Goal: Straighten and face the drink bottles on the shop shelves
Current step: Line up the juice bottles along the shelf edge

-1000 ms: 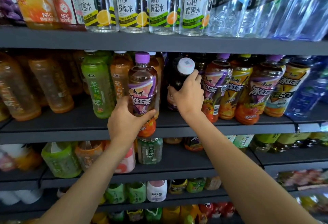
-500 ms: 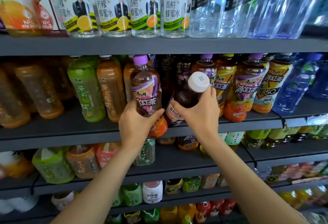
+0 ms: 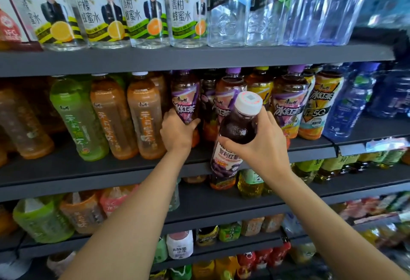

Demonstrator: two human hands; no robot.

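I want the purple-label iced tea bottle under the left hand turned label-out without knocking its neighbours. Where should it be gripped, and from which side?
Take the iced tea bottle around its lower body, from the open shelf front, much as the left hand holds it. It stands upright with an orange tea bottle close on one side and another bottle close on the other, so only the front is free, and the round body should twist easily in a wrapped grip.

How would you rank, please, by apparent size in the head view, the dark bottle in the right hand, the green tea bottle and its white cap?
1. Dark bottle: largest, though nearness to the camera inflates it.
2. Green tea bottle: close second, so unsure.
3. White cap: smallest.
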